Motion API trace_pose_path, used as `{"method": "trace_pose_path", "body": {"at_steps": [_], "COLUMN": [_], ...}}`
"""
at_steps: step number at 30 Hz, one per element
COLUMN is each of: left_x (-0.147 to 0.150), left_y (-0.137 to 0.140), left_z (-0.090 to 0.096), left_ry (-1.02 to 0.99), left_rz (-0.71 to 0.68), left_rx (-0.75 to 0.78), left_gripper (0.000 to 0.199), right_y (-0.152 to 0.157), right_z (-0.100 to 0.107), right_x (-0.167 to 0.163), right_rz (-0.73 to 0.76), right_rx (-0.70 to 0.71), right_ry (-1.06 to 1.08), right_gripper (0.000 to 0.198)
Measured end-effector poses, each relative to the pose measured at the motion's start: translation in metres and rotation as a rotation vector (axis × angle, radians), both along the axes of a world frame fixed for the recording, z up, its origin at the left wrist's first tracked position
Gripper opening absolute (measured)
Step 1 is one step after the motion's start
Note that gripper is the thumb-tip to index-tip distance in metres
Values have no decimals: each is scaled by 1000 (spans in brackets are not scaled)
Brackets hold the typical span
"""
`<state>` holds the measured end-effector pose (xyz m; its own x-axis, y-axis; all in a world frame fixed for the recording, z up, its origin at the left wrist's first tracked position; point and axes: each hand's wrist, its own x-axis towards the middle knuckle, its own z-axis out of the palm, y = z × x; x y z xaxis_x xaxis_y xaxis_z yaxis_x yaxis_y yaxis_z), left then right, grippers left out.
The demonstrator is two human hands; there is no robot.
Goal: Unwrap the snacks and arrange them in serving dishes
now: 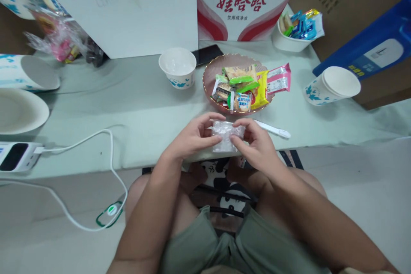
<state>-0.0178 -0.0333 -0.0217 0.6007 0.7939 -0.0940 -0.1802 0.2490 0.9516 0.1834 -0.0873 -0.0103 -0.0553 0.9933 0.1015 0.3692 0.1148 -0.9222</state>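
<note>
A crinkled clear plastic packet sits between my hands at the table's front edge; what is inside it cannot be made out. My left hand grips its left side, with the thumb on top. On the right side, my right hand pinches it with thumb and fingers. Just beyond stands a pink scalloped glass bowl of wrapped snacks, among them a yellow packet and a pink packet. A white plastic utensil lies right of my right hand, its near end partly hidden.
A paper cup and a dark phone are behind the bowl. Stacked paper cups and a blue container stand right. A white carton backs the table. A white cable hangs over the left edge.
</note>
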Motion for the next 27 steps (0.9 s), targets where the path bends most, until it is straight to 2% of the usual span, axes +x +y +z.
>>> {"method": "trace_pose_path", "body": {"at_steps": [2, 4, 7, 11, 16, 20, 24, 27], "left_x": [1, 2, 0, -9, -24, -40, -54, -53], "left_y": [-1, -1, 2, 8, 14, 20, 49, 91], "left_z": [1, 0, 0, 5, 12, 19, 44, 68], "left_ry": [-8, -18, -42, -37, 34, 59, 105, 235], "left_rz": [3, 50, 189, 440, 756, 920, 981, 1012], "left_rx": [-2, 1, 20, 57, 107, 96, 173, 402], "left_gripper": [50, 50, 50, 48, 46, 37, 32, 38], "right_y": [0, 1, 1, 2, 2, 1, -1, -3], "right_z": [-5, -7, -5, -3, -5, -8, -6, -2], "right_x": [0, 0, 2, 2, -1, -3, -2, -1], "right_rz": [-43, -49, -17, 6, 14, 47, 93, 111], "right_rx": [-18, -16, -5, 7, 1, -3, -3, -4], "right_ry": [82, 156, 225, 247, 248, 213, 141, 95], "right_gripper": [37, 44, 36, 27, 27, 27, 27, 26]}}
